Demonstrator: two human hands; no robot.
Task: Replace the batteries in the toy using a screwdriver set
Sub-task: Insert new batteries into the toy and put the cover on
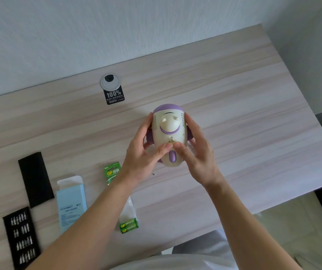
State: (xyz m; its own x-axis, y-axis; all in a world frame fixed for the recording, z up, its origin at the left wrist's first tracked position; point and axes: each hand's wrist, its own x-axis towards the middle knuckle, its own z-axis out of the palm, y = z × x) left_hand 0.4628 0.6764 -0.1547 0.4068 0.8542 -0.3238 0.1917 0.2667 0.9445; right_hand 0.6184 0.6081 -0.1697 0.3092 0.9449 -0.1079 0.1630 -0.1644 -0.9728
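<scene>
At frame centre we hold the cream-and-purple toy (168, 133) above the desk (244, 117), left hand (146, 152) and right hand (197, 152) gripping its sides, thumbs pressing its underside; two green batteries (129, 227) lie lower centre.

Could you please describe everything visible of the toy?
The toy is a rounded, egg-like shell of cream plastic with a purple cap at its far end, purple pieces at both sides, a purple curved band under a raised bump, rows of small holes along each flank and a purple oval button towards its near end. The left hand and right hand grip its sides over the desk, thumbs meeting above the button.
</scene>
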